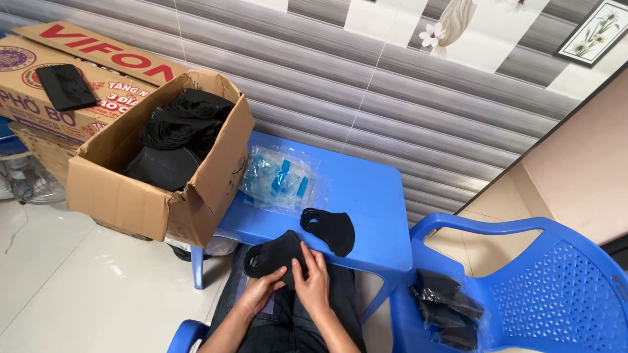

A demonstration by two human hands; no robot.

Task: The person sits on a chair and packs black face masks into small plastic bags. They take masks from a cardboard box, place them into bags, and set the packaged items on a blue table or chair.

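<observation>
Both hands — left hand (261,289) and right hand (313,282) — are pinching a black mask (275,256) (fingers curled); it's overhanging the blue table (366,196) and could slide off.

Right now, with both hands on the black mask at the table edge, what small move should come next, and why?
Probably press the black mask flat. Both the left hand and the right hand rest on it at the edge of the blue table, and it lies slightly bunched, while the second mask beside it lies flat.
</observation>
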